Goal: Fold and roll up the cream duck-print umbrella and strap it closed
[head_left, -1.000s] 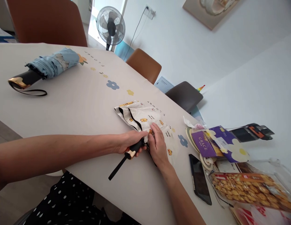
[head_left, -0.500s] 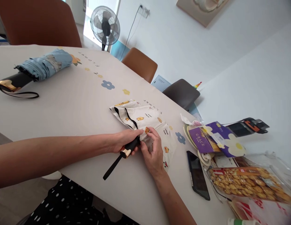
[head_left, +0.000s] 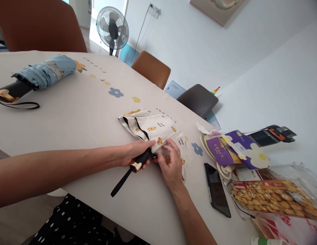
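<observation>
A white folding umbrella printed with small yellow figures lies loosely folded on the table, its canopy pointing away from me. My left hand is wrapped round its black handle, which has a gold end and a black strap hanging toward me. The left thumb lies along the canopy's lower edge. My right hand pinches a fold of the canopy just right of the handle, with thumb and fingers close together. The palm side of this hand and part of the fabric beneath it are hidden.
A folded blue umbrella with a black and gold handle lies at the left. On the right are a phone, a purple box and a pack of cookies. Chairs and a fan stand beyond the table.
My right hand has shifted slightly right along the canopy, drawing at its fold. The left hand keeps its hold on the handle. The whole view has moved a little.
</observation>
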`<state>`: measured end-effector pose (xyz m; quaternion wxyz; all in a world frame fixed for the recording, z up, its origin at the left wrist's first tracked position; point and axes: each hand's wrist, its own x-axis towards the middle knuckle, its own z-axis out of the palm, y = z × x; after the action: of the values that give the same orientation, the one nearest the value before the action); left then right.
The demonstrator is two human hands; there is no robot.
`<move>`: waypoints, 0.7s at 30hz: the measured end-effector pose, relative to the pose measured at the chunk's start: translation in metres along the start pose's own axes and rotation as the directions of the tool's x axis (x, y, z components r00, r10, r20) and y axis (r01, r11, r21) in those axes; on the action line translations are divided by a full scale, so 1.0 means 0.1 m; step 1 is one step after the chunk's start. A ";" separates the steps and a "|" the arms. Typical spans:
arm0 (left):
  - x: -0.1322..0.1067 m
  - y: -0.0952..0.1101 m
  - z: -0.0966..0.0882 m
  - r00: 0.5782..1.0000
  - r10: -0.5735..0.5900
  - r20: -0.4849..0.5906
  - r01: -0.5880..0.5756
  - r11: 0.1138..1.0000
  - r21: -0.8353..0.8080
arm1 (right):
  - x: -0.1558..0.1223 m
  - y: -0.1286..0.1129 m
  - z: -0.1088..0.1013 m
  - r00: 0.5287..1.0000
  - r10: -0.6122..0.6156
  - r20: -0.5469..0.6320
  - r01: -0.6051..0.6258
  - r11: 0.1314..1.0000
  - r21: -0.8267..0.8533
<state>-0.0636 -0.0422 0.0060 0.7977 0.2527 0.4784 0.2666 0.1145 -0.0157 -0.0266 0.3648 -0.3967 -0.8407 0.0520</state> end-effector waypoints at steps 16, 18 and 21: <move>-0.01 0.01 0.02 1.000 0.028 -0.009 -0.028 0.999 0.043 | 0.06 -0.05 -0.10 0.961 -0.251 0.113 0.264 0.957 -0.120; -0.01 0.01 0.01 1.000 0.030 -0.008 -0.030 0.999 0.042 | 0.05 -0.05 -0.10 0.962 -0.262 0.083 0.271 0.955 -0.121; 0.00 0.01 0.01 1.000 0.023 -0.006 -0.023 0.999 0.042 | 0.05 -0.05 -0.10 0.958 -0.284 0.036 0.286 0.953 -0.102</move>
<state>-0.0626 -0.0419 0.0072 0.7874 0.2738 0.4836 0.2667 0.1160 -0.0182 -0.0143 0.3379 -0.2896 -0.8945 -0.0418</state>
